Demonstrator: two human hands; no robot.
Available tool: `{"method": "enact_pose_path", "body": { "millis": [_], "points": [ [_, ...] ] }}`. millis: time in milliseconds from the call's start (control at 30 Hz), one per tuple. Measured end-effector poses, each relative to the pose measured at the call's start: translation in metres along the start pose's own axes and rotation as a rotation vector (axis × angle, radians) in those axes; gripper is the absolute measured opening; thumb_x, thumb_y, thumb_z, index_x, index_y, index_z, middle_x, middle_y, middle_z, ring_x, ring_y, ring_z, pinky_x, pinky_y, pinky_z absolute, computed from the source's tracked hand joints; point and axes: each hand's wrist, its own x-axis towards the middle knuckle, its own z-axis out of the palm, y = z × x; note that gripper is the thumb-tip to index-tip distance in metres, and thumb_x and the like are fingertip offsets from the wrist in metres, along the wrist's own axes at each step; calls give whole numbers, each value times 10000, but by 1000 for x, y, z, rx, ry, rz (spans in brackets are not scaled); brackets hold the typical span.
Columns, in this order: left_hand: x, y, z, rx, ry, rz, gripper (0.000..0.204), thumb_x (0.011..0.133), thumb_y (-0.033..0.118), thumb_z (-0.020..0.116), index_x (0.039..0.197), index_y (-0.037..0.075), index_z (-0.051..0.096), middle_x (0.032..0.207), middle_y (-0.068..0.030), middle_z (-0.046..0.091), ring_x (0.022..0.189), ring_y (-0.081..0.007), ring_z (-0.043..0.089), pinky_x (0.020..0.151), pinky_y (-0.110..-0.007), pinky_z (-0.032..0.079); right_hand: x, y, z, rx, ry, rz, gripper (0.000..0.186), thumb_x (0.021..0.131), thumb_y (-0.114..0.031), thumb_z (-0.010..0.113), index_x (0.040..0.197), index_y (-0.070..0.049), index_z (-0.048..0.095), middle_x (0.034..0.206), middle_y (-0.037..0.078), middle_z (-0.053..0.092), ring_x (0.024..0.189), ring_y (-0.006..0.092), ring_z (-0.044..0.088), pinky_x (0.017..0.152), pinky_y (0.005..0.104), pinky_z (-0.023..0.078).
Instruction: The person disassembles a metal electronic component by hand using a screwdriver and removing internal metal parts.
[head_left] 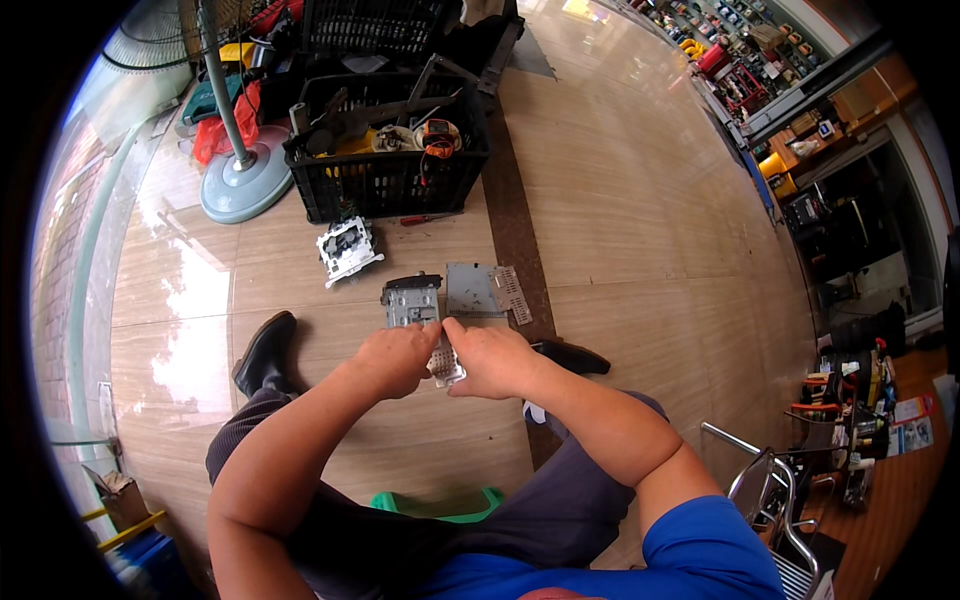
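My left hand (pixel 398 360) and my right hand (pixel 485 362) are closed on a small perforated silvery metal piece (pixel 446 368) held between them, low over the floor. Just past my hands lies a metal device casing (pixel 410 300) with a dark front edge. Beside it on the right are a flat grey plate (pixel 470 285) and a slotted metal panel (pixel 511 292). Farther off sits a white metal mechanism (pixel 348 250), and a red screwdriver (pixel 425 218) lies near the crate.
A black crate (pixel 384 195) of tools stands ahead, beside a stand base (pixel 243 200) and red bag (pixel 213 140). A green stool (pixel 482 505) is under me. A chrome chair (pixel 742 440), cluttered wooden desk (pixel 905 480) and shelves (pixel 760 60) line the right, a glass front the left.
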Motion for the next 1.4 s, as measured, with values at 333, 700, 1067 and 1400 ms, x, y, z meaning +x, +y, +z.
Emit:
{"method": "enact_pose_path", "body": {
  "millis": [333,700,1067,1400],
  "points": [
    [1,2,-1,5,5,-4,542,841,271,794,1205,14,486,1143,-196,680,1070,-362,683,884,-457,554,0,-1,-1,8,-6,5,770,753,-375,863,1262,-4,419,1081,234,700,1044,407,680,888,478,546],
    [2,5,-3,14,-11,-24,552,853,274,785,1231,17,476,1152,-190,677,1066,-356,685,884,-446,555,-1,0,-1,12,3,10,784,749,-369,870,1273,1,419,1085,235,700,1050,402,679,888,475,545],
    [0,1,-2,17,-8,-3,530,854,212,786,1243,20,481,1143,-191,678,1058,-364,684,876,-450,554,0,-3,-2,10,-18,12,773,756,-368,861,1272,-1,417,1078,230,701,1042,405,679,883,477,544],
    [1,2,-1,7,-14,-13,554,850,244,795,1242,11,480,1146,-194,679,1075,-363,680,893,-454,553,0,-1,0,-4,-12,9,784,758,-376,851,1286,0,410,1075,224,702,1035,406,680,886,479,543]
  ]
}}
